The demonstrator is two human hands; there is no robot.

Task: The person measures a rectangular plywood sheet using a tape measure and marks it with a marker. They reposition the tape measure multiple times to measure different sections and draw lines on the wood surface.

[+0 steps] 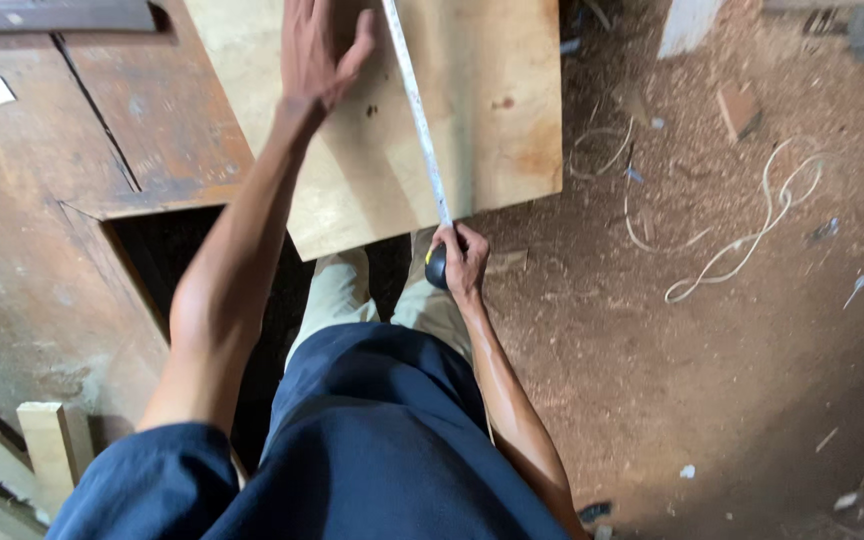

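- Left hand (317,50): laid flat on plywood sheet (492,120), fingers spread and open, gripping nothing; thumb angled toward tape blade (418,110), whether touching it cannot be told.
- Right hand (464,258): closed around tape measure case (437,266) at near edge of sheet, fingers wrapped over the top.
- Case: dark, rounded, with a yellow patch showing; mostly hidden by the fingers.
- Blade: pale, narrow, drawn out straight from the case across the sheet toward the upper frame edge; markings too small to read.
- Sheet: light tan, squared corners, a few dark specks and a reddish stain near the right side; lies on a worn brown bench (42,250), near corner overhanging the legs.
- No packages, labels or signs found in view.
- Floor (712,380): covered in reddish sawdust; looped pale cord (752,235) lying well right of the sheet, small wood scraps (738,108) beyond it.
- Pale wooden post (50,450) at lower left, beside the left sleeve.
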